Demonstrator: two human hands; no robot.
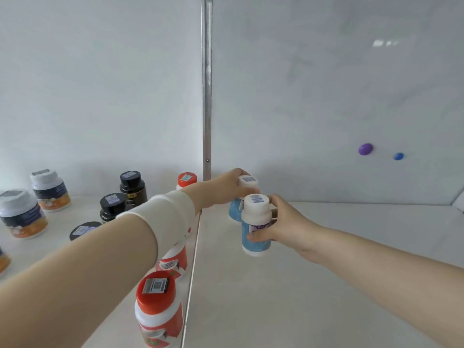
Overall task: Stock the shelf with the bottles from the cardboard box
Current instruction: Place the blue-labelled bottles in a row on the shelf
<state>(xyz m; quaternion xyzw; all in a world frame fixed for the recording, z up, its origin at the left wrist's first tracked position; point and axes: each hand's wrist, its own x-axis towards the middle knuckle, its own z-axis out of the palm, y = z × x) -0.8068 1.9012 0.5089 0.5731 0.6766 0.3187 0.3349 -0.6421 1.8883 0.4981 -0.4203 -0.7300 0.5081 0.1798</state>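
My left hand [226,187] has its grip clamped on the cap of the back blue bottle [234,212]. My right hand [286,222] is clamped round the front blue bottle [256,232]. Both are low on the shelf [326,247] at 12 o'clock, just right of the metal post [206,96]. I think I should set them flat, close together, then let go slowly. I count two blue bottles, three red-cap bottles [157,297] at 7 o'clock, and three black-cap bottles [131,187] and two orange jars [49,192] at 9 o'clock.

Two arms, one banded.
A cream-white stretch band [165,217] wraps the forearm just behind the left hand [223,189]; the right hand [283,222] and its forearm are uncovered.
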